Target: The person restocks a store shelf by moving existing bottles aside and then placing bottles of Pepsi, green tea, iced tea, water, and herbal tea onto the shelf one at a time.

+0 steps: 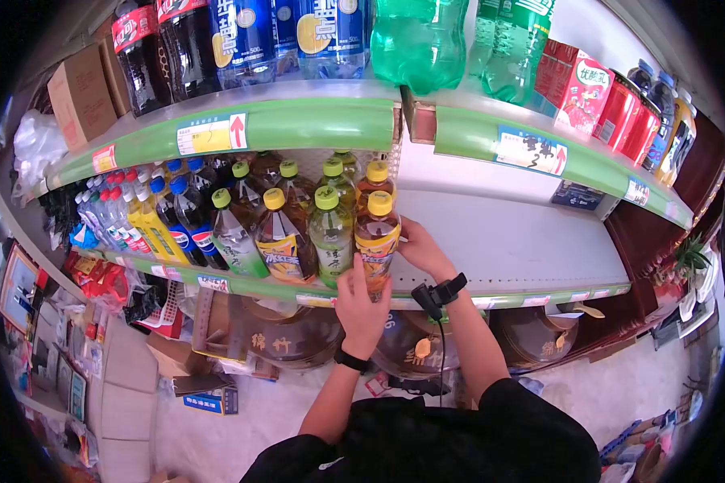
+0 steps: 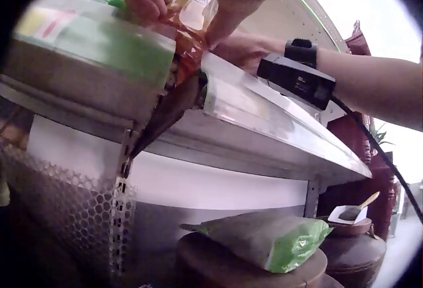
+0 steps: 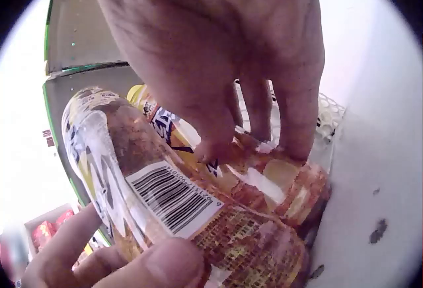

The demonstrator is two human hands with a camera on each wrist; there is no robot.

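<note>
Left grip: your left hand (image 1: 361,304) wraps the lower front of the amber plastic bottle with a yellow cap (image 1: 377,229), with the fingers curled round it and the thumb up its left side.
Right grip: your right hand (image 1: 421,248) cups the bottle's right side from behind, its fingertips (image 3: 217,148) pressed on the label. The grip is narrow and closed on the bottle.
Bottle's place: it is at the front lip of the green-edged white shelf (image 1: 524,241), last on the right in its row. You cannot tell whether the base rests on the shelf or sits just off it.
Long axis: upright, with the cap pointing at the shelf above.
Bearing from the grip: the bottle sits between your two hands, with no gap to close. Your left hand is in front and lower, your right hand higher and to the rear.
Neighbours: a green-capped pale bottle (image 1: 330,233) stands just beside it on the left. A second yellow-capped amber bottle (image 1: 376,181) stands directly behind it.
Below: dark brown round jars (image 1: 298,338) sit under the shelf.
</note>
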